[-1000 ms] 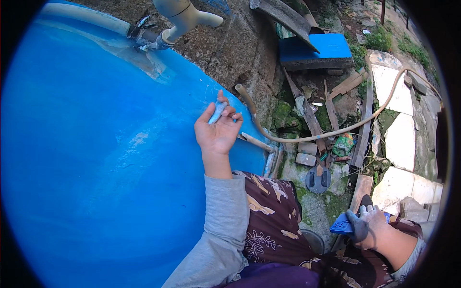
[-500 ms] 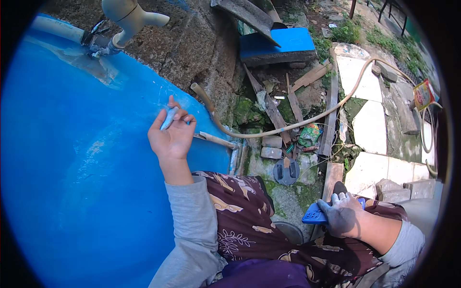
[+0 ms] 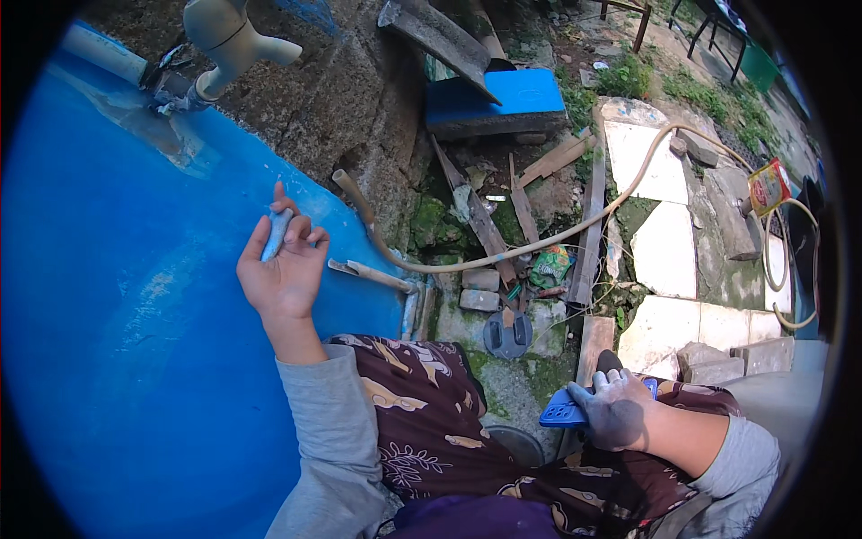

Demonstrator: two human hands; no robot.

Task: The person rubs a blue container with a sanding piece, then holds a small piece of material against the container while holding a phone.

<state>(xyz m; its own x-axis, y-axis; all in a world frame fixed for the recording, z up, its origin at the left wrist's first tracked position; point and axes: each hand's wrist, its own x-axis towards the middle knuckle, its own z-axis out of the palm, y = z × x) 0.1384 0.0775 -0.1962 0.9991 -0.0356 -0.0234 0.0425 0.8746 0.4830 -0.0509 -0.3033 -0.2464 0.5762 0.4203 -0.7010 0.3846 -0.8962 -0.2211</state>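
Note:
My left hand [image 3: 285, 274] is raised, palm up and fingers partly curled, over a blue painted surface [image 3: 135, 395]. Between its thumb and fingers is a small pale-blue oblong lump [image 3: 277, 235], of a kind I cannot make out. On the right, my right hand [image 3: 621, 411], smeared dark grey, wraps over a blue phone [image 3: 562, 410] near my lap. Its round lens openings show at the left end; the hand covers the middle. Brown patterned cloth [image 3: 409, 395] covers my legs.
A plastic pipe with a tap-like fitting [image 3: 235, 49] stands at the upper left. A beige hose [image 3: 530, 247] runs across the ground past wooden boards [image 3: 590, 225], bricks [image 3: 480, 289] and a green packet [image 3: 549, 267]. Pale slabs [image 3: 664, 247] lie at right; a blue-topped block [image 3: 498, 99] sits behind.
The whole view has shifted, so both hands and the surroundings appear farther left. My left hand still holds the pale-blue lump and my right still grips the phone.

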